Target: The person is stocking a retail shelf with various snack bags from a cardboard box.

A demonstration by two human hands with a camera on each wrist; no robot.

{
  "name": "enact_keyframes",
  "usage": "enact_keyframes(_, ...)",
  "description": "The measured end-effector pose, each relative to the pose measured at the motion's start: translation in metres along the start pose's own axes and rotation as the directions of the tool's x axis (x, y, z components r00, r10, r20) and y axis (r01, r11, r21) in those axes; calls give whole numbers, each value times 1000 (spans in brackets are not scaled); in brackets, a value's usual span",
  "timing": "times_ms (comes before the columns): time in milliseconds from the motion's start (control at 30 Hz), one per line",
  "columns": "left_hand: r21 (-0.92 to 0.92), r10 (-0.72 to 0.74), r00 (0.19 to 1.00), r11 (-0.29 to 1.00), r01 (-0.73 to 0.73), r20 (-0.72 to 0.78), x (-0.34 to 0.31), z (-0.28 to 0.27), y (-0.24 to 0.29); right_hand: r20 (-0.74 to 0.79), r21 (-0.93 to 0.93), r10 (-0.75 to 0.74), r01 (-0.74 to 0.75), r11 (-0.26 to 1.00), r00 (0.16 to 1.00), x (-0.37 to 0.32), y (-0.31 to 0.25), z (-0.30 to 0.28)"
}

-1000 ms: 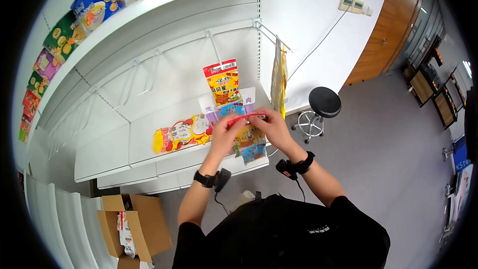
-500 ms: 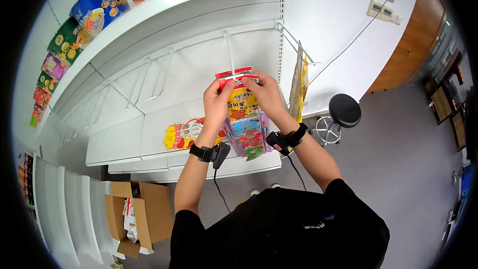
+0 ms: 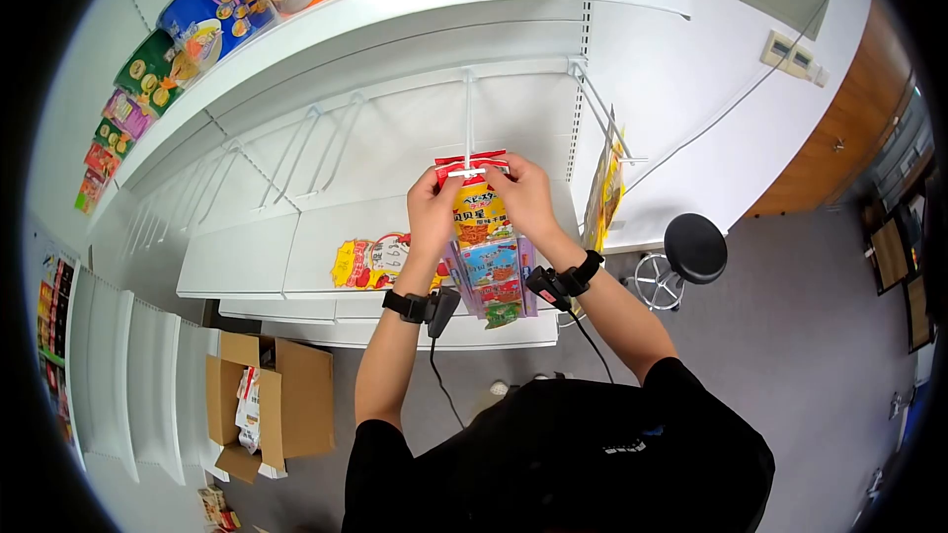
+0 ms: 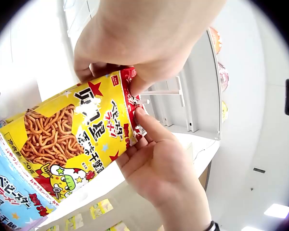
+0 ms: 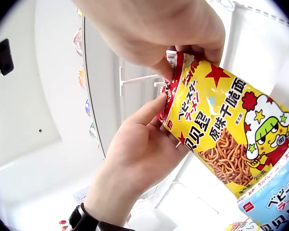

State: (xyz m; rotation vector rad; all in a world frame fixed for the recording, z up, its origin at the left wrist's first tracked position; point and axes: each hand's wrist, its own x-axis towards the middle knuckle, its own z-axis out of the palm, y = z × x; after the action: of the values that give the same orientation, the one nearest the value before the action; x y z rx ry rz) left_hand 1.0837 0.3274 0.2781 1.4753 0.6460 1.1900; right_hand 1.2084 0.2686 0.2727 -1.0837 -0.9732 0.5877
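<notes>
A connected strip of snack noodle packets (image 3: 480, 222), yellow on top with blue and red ones below, hangs between my hands. By its red top edge, my left hand (image 3: 431, 215) pinches the left side and my right hand (image 3: 525, 199) the right side. The thumbs lie on the front face in the left wrist view, close to the metal hook (image 4: 164, 92). The hook's white crossbar end overlaps the red edge in the head view. Behind, the red top of another packet (image 3: 443, 160) shows; the rest of it is hidden.
A yellow-and-red price sign (image 3: 380, 263) lies on the white shelf (image 3: 237, 255) to the left. More wire hooks (image 3: 341, 143) line the rail. Yellow packages (image 3: 604, 192) hang at right. Instant noodle tubs (image 3: 219, 10) stand above; below are a cardboard box (image 3: 303, 395) and a stool (image 3: 695, 249).
Both hands have raised the packet strip from low in front of the shelf up to the hook end. Over the last half second they have moved only slightly.
</notes>
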Motion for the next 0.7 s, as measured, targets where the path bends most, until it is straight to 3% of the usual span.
enact_keyframes(133,114,-10,999,993,14,-35,-6,-9,-10,19,-26,14,-13,1000,1000,-3,4,-5)
enact_keyframes(233,43,48,984,998,-41,-172,-23,-15,-17,8,5,76,-76,997,997,-13,19,-15)
enact_keyframes(333,114,23,966,993,6,-256,-48,-39,-37,-43,32,72,-70,997,997,-36,44,-33)
enact_keyframes(433,91,-48,938,992,84,-344,-90,-65,-54,-195,-35,111,-120,992,975,-75,66,-56)
enact_keyframes(533,106,-133,892,975,197,-432,-138,-96,-61,-273,68,152,-139,988,950,-109,67,-44)
enact_keyframes(633,99,-159,823,962,253,-546,-199,-136,-61,-161,218,187,-149,964,969,-140,65,-11)
enact_keyframes(700,36,-188,749,962,272,-636,-243,-164,-53,-73,219,202,-182,959,977,-156,61,20)
